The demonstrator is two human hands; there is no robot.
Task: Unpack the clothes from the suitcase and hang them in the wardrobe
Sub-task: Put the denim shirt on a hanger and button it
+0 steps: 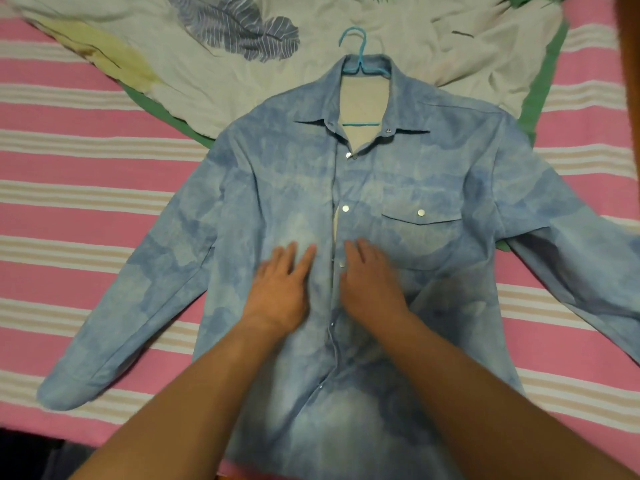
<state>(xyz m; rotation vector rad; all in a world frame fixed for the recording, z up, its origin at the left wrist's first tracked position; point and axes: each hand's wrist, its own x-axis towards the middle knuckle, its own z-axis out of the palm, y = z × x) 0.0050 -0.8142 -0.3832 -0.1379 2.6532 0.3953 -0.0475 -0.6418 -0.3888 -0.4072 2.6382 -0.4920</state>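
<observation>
On the pink striped bed, a blue shirt lies flat on its back with both sleeves spread out to the sides. A blue hanger is already tucked inside the shirt, and its hook pokes out past the collar on the far side. That is probably so the shirt can go straight onto a wardrobe rail later.

The person's left hand rests flat on the shirt, just left of the row of snaps. Its fingers are straight and spread, and it seems to be holding the cloth still. The right hand sits just right of the same row, beside a silver snap. Its fingers bend down a little onto the cloth, but it is too blurry to tell if they pinch anything. The two hands are close together but do not touch.

A white sheet with leaf prints lies crumpled at the far side. No suitcase or wardrobe shows.

It looks like the person is closing the front so the shirt stays on the hanger.
</observation>
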